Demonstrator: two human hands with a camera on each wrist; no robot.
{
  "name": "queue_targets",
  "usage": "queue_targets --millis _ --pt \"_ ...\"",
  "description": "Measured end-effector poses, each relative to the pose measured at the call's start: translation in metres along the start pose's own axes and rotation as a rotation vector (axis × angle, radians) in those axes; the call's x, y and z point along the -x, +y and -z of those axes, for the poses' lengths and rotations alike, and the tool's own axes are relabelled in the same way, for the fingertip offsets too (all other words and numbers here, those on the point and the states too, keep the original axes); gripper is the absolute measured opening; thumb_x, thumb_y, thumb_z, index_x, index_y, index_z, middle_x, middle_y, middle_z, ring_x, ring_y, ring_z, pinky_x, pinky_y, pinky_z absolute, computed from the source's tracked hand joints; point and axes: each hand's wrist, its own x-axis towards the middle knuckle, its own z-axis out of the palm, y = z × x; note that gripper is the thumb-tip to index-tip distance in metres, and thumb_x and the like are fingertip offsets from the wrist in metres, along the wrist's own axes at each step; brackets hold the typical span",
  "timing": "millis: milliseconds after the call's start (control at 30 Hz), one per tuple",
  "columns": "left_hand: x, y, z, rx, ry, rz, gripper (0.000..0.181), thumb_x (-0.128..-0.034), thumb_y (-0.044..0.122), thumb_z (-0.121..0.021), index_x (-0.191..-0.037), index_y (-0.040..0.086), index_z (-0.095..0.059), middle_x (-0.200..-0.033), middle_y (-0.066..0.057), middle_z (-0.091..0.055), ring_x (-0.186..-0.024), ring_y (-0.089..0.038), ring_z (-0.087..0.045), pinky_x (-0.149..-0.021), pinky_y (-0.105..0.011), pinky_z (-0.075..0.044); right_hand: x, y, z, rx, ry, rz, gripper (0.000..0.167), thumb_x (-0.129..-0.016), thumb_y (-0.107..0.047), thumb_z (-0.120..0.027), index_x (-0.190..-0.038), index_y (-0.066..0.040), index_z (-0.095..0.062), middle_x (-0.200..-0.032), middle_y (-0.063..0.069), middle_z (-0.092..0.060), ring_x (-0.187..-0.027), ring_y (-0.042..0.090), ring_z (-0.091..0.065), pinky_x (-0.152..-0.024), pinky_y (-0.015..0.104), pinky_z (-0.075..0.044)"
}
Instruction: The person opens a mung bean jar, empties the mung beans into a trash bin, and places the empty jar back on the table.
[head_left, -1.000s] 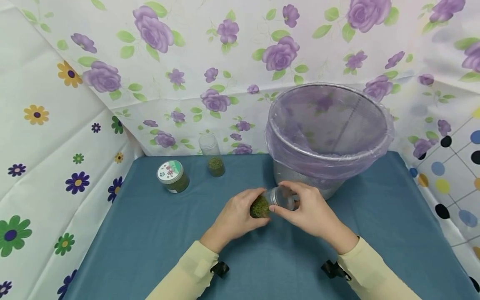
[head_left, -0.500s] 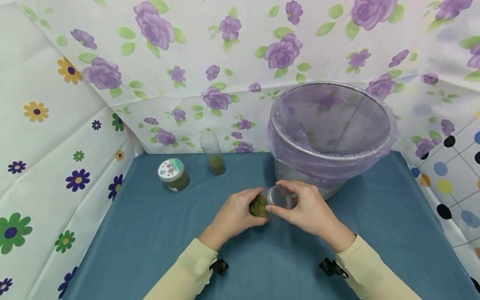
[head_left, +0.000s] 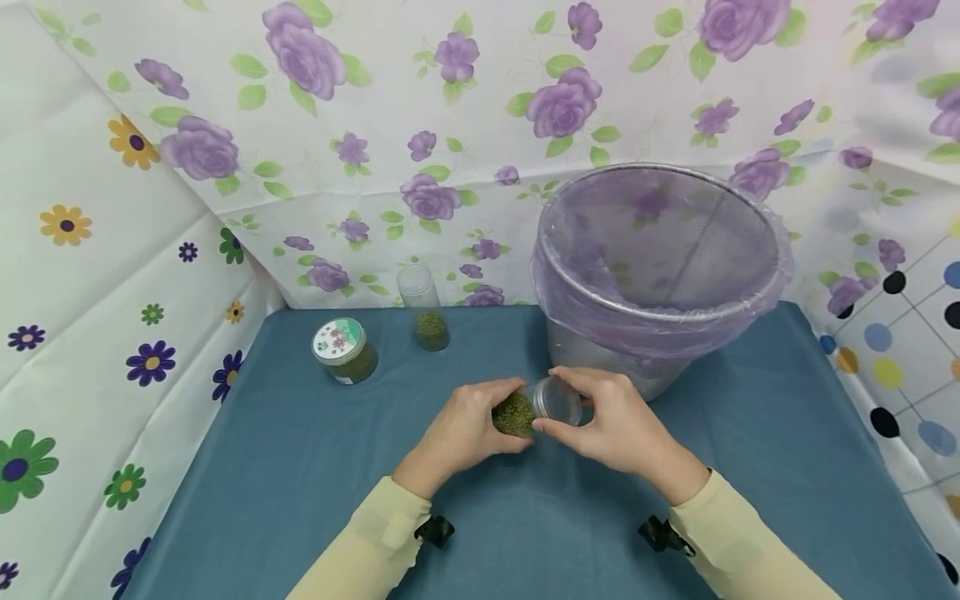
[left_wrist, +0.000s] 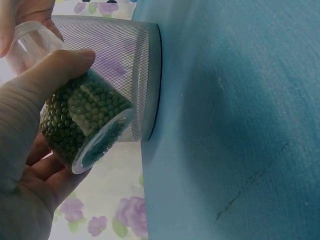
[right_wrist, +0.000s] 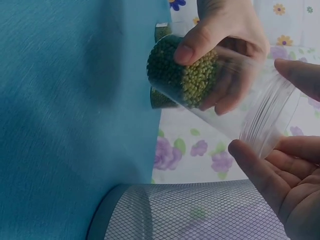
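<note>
A clear plastic jar (right_wrist: pixel 200 80) partly filled with green mung beans (left_wrist: pixel 82 117) is held tilted above the blue cloth, its bean-filled base toward the left. My left hand (head_left: pixel 465 425) grips the jar round its lower body, thumb on one side and fingers on the other. At the jar's other end, my right hand (head_left: pixel 611 417) holds the clear ridged lid (head_left: pixel 558 400) between thumb and fingers. In the right wrist view, the lid covers the jar's mouth; whether it sits tight cannot be told.
Behind the right hand stands a wire-mesh bin (head_left: pixel 600 354) with a purple liner bag (head_left: pixel 645 333). At the back left are a tall clear jar (head_left: pixel 423 304) with green beans and a squat jar (head_left: pixel 345 352) with a floral lid. Flower-patterned sheets (head_left: pixel 315 167) surround the blue-covered table (head_left: pixel 300 483).
Both hands and the jar have shifted slightly left, and the lid end has turned a little. The other jars and the bin stay in place.
</note>
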Motion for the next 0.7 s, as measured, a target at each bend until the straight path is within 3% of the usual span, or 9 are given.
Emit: queue_targets --millis 367,700 --pt "-0.0041 -0.0010 0.0029 0.060 -0.036 0.013 0.066 -0.0683 0.040 -0.081 -0.127 0.024 -0.056 -0.115 0.006 -0.065 -0.092 -0.003 -0.061 -0.074 -0.021 -0.053 0.0007 0.0029 -0.0015 0.061 0.007 0.086 0.069 -0.078 -0.057 -0.066 -0.128 -0.010 -0.057 -0.113 0.000 -0.065 -0.076 0.003 -0.061 -0.064 0.019 -0.052" --pt "-0.0027 0.0031 0.0057 0.089 -0.076 0.050 0.066 -0.0667 0.040 -0.083 -0.126 0.026 -0.057 -0.114 0.009 -0.064 -0.090 -0.002 -0.061 -0.073 -0.020 -0.052 0.0027 0.0017 -0.0002 0.052 0.001 0.129 0.067 -0.078 -0.054 -0.067 -0.126 -0.009 -0.058 -0.107 0.001 -0.066 -0.078 0.006 -0.063 -0.065 0.020 -0.054"
